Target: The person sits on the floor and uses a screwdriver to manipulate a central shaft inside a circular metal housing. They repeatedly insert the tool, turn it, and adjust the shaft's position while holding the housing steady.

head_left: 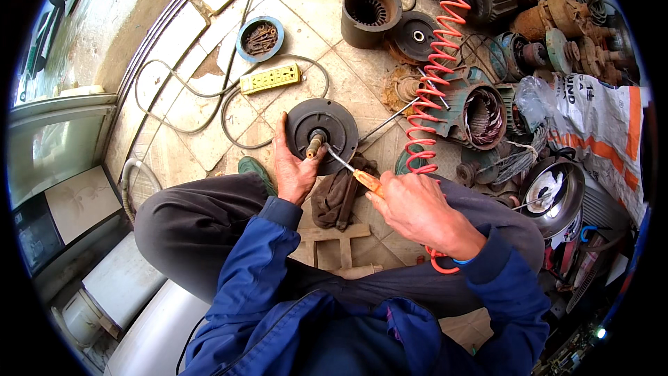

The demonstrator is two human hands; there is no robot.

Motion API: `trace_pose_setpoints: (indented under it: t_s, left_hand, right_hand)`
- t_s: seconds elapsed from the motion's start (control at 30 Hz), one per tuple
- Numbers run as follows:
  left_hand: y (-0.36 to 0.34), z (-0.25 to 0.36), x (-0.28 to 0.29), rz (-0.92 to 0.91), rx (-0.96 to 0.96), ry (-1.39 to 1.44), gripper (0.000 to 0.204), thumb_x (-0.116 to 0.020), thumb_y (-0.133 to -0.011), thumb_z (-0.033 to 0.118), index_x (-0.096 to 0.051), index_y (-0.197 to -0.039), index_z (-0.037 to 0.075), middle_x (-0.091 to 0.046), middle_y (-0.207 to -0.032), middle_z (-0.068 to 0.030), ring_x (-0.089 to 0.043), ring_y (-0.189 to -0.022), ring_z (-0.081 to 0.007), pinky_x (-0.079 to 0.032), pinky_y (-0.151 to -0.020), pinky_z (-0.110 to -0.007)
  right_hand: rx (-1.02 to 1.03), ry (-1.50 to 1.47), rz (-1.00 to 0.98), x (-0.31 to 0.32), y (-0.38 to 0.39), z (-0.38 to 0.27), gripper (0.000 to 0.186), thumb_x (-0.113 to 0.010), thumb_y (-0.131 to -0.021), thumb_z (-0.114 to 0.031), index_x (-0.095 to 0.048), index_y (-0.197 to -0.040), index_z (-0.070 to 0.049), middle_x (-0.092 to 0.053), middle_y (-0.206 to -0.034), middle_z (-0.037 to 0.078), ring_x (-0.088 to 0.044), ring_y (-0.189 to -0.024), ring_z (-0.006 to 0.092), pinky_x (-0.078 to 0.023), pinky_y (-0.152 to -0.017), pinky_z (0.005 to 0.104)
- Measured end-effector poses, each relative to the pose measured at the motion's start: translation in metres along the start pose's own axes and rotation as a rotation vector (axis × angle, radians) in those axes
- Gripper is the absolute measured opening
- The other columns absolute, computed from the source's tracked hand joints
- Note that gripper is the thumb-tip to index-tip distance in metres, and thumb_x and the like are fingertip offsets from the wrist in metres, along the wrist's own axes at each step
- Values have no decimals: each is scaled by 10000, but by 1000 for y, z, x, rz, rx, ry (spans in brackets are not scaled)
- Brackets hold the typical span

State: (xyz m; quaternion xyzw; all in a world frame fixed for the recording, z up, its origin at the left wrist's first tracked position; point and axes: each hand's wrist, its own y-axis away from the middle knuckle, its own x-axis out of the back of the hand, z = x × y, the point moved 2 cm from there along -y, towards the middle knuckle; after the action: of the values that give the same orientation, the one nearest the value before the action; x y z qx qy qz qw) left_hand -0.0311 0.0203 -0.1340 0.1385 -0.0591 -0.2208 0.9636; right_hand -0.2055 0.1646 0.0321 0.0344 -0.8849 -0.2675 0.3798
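Note:
My left hand (pixel 294 173) grips a dark round motor end cover (pixel 336 113) by its left edge, thumb near the centre. A stubby metal shaft (pixel 316 145) sticks up from the middle of the cover. In my right hand (pixel 422 210) is a screwdriver with an orange handle (pixel 369 182). Its blade points up and left, the tip at the cover beside the shaft; exact contact cannot be made out. Below the cover, a brown cloth (pixel 328 203) and a hammer-like dark bar (pixel 347 203) lie by a small wooden frame (pixel 345 238).
A yellow power strip (pixel 270 79) and a blue-rimmed bowl (pixel 280 33) of bolts lie ahead. A red coiled hose (pixel 441 51) runs down past a green motor housing (pixel 456 108). An open dark cylinder (pixel 355 30), a metal basin (pixel 565 207) and a white sack (pixel 591 129) stand around.

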Motion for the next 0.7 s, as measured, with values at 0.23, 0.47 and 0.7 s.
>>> trace_pose_setpoints:
  t_s: [0.23,0.47,0.7]
  left_hand:
    - [0,-2,3,-7,-28,-78,1027,-853,-726,-43,-330,-1606,40,-459,-1484,-191,-503,-1363,-305,-382,-1190,-390]
    - [0,-2,1,1,-9,-68,1025,-851,-723,-32,-330,-1604,33,-455,-1483,-194,-500,-1365,-305,-383,-1188,-395]
    - [0,2,1,-12,-61,-74,1013,-815,-733,-36,-314,-1611,29,-444,-1490,-188,-496,-1366,-301,-375,-1195,-393]
  right_hand:
    - [12,34,24,0,-1,-3,350,-685,-991,-256,-614,-872,65,-634,-632,245,-675,-612,452,-532,-558,520]
    - [9,6,36,0,1,-1,357,-680,-994,-265,-614,-876,66,-637,-644,246,-668,-607,453,-523,-560,531]
    - [-22,-19,16,-4,-2,1,376,-681,-996,-297,-622,-875,54,-641,-649,245,-668,-619,462,-523,-571,536]
